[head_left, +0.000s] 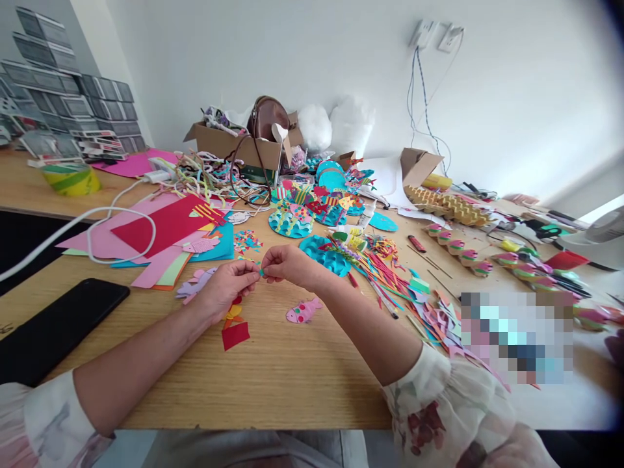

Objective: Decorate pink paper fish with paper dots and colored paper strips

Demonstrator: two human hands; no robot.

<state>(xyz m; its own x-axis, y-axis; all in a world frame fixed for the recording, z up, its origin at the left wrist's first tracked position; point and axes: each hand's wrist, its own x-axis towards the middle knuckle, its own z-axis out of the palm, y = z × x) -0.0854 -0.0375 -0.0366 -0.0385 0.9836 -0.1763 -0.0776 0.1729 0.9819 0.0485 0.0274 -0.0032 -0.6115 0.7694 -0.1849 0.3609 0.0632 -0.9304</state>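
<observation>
My left hand and my right hand meet fingertip to fingertip above the table, both closed in a pinch on a tiny teal paper piece. Below them lies a pink paper fish with coloured dots. Beside my left hand are a purple paper fish, a red paper rectangle and some yellow and orange paper cutouts. Just beyond my fingers is a scatter of small coloured paper bits.
Coloured paper sheets and a black phone lie at left. Teal scalloped discs with paper fish stand further back, before a cardboard box. Paper strips spread at right. A white cable crosses the left side.
</observation>
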